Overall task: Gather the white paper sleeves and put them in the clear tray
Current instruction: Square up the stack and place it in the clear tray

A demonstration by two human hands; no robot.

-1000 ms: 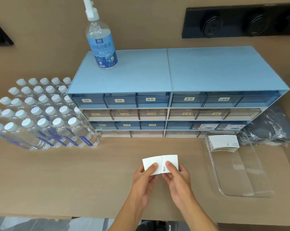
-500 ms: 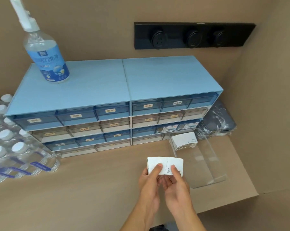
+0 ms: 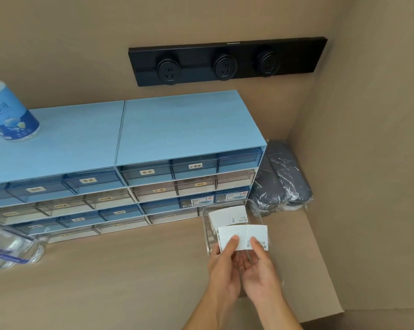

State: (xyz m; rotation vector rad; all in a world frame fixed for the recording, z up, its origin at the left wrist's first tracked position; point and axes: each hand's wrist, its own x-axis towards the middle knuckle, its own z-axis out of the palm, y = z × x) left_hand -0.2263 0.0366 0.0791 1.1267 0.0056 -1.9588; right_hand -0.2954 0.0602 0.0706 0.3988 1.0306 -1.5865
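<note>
A small stack of white paper sleeves [image 3: 242, 235] is pinched between my left hand [image 3: 225, 270] and my right hand [image 3: 260, 272], thumbs on top. The held stack hovers over the near part of the clear tray [image 3: 207, 244], whose near end my hands hide. Another pile of white sleeves [image 3: 228, 216] lies in the tray's far end, just beyond the held stack.
A blue drawer cabinet [image 3: 153, 144] stands against the wall behind the tray, with a spray bottle [image 3: 9, 115] on top at left. Plastic-wrapped dark items [image 3: 279, 182] sit right of it. Water bottles [image 3: 8, 248] lie far left. The counter's right edge is close.
Both hands have carried the held sleeves to the right, from the open counter to above the clear tray. My view has swung right as well.
</note>
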